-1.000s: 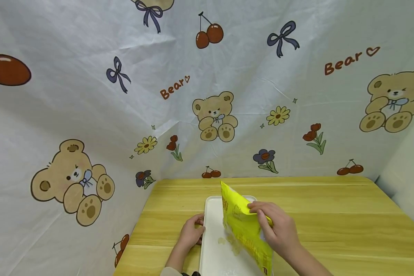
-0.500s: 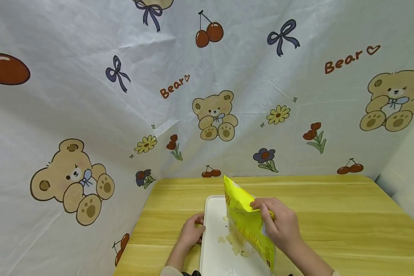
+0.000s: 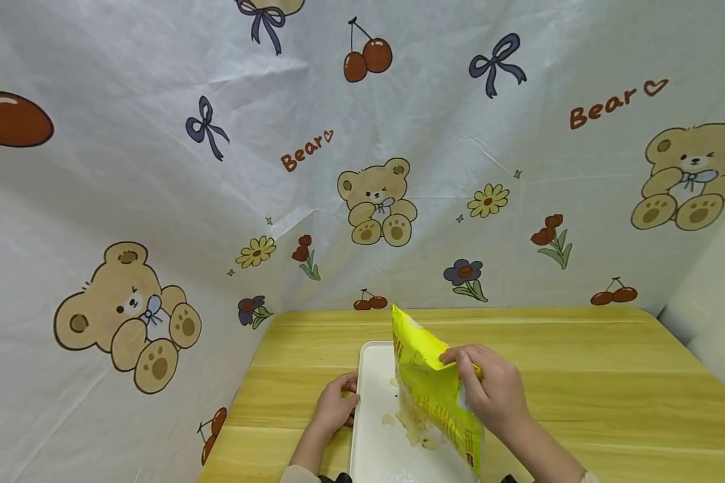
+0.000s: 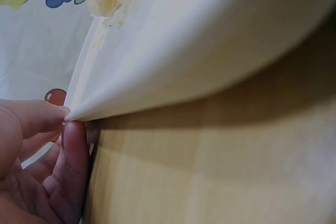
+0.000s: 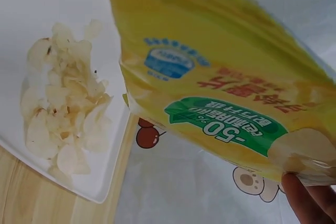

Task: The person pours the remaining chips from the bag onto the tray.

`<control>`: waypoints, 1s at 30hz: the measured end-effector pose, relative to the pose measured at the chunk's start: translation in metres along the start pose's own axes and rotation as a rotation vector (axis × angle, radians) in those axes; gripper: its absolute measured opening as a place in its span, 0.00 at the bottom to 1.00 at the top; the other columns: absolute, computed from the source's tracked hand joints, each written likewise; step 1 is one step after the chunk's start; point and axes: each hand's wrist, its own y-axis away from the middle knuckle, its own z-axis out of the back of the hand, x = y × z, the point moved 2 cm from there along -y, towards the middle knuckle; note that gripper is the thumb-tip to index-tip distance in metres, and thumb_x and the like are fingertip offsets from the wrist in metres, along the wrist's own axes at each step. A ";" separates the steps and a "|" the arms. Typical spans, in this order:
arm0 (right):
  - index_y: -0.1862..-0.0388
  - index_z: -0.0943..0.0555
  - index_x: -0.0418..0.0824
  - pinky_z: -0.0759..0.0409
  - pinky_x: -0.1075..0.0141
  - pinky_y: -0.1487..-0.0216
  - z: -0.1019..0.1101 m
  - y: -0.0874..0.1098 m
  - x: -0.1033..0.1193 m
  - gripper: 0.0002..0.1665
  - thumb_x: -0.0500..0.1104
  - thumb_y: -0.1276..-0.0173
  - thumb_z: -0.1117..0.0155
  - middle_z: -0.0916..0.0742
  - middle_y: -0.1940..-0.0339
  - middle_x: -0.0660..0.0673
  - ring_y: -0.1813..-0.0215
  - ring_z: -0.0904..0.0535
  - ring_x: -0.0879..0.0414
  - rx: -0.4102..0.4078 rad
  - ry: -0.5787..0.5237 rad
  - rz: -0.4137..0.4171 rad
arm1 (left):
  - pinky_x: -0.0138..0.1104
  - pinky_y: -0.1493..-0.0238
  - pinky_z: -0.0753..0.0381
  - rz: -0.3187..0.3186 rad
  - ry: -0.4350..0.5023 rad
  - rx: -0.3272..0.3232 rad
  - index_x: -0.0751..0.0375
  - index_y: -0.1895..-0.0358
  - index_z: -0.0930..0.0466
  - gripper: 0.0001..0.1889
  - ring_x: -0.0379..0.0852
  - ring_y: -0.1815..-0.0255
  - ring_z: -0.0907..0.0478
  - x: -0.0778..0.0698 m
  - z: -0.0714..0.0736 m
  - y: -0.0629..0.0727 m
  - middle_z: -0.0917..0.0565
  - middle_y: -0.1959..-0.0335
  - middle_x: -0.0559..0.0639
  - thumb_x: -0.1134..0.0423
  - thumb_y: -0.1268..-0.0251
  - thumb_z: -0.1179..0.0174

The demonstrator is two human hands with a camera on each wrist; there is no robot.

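Note:
My right hand [image 3: 495, 389] grips a yellow potato chip bag [image 3: 431, 386] and holds it tilted above a white rectangular tray [image 3: 373, 376]. Broken potato chips [image 5: 65, 106] lie in a loose pile on the tray, as the right wrist view shows; the bag partly covers them in the head view. At the tray's left long side, my left hand [image 3: 335, 406] pinches the rim between thumb and fingertips, clearer in the left wrist view. The bag's mouth is not plainly visible.
The tray rests on a wooden table [image 3: 592, 389] with wood grain. Behind and to the left hangs a white cloth [image 3: 423, 121] printed with bears, cherries, bows and flowers.
The bag and my right hand have shifted slightly right and up, mostly in the first half second. More chips show on the tray. My left hand stays at the rim.

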 end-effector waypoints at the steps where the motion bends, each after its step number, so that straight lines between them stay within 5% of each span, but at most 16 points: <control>1: 0.72 0.14 0.47 0.21 0.75 0.68 0.000 0.000 0.000 0.16 0.30 0.34 0.44 0.11 0.70 0.55 0.68 0.15 0.59 0.005 0.005 -0.006 | 0.35 0.83 0.19 0.000 0.001 -0.001 0.62 0.32 0.27 0.26 0.40 0.84 0.26 0.000 0.000 0.000 0.22 0.54 0.55 0.72 0.36 0.42; 10: 0.72 0.14 0.45 0.37 0.79 0.80 0.001 -0.005 -0.001 0.16 0.31 0.32 0.45 0.10 0.71 0.50 0.80 0.38 0.72 0.034 -0.009 -0.050 | 0.34 0.83 0.20 -0.003 0.001 -0.006 0.62 0.32 0.27 0.26 0.40 0.84 0.26 0.000 0.000 0.000 0.22 0.54 0.55 0.72 0.35 0.42; 15: 0.72 0.14 0.46 0.31 0.78 0.75 0.003 -0.006 0.000 0.16 0.32 0.31 0.43 0.10 0.71 0.52 0.75 0.27 0.69 0.053 0.026 -0.051 | 0.34 0.84 0.20 -0.004 0.001 -0.003 0.63 0.32 0.27 0.26 0.40 0.84 0.26 0.000 0.000 0.000 0.22 0.53 0.56 0.72 0.35 0.42; 24: 0.71 0.14 0.47 0.32 0.76 0.76 0.005 -0.007 -0.001 0.15 0.33 0.30 0.43 0.10 0.69 0.52 0.77 0.31 0.70 0.094 0.035 -0.082 | 0.34 0.84 0.20 0.001 0.000 -0.007 0.63 0.32 0.27 0.26 0.40 0.84 0.26 -0.002 -0.001 0.001 0.22 0.53 0.56 0.72 0.35 0.41; 30: 0.72 0.14 0.47 0.20 0.68 0.71 0.005 -0.005 -0.002 0.14 0.34 0.31 0.41 0.10 0.70 0.52 0.70 0.16 0.60 0.128 0.073 -0.063 | 0.33 0.84 0.20 0.010 0.002 -0.007 0.63 0.32 0.28 0.27 0.40 0.84 0.26 -0.003 -0.001 0.003 0.22 0.53 0.56 0.72 0.35 0.41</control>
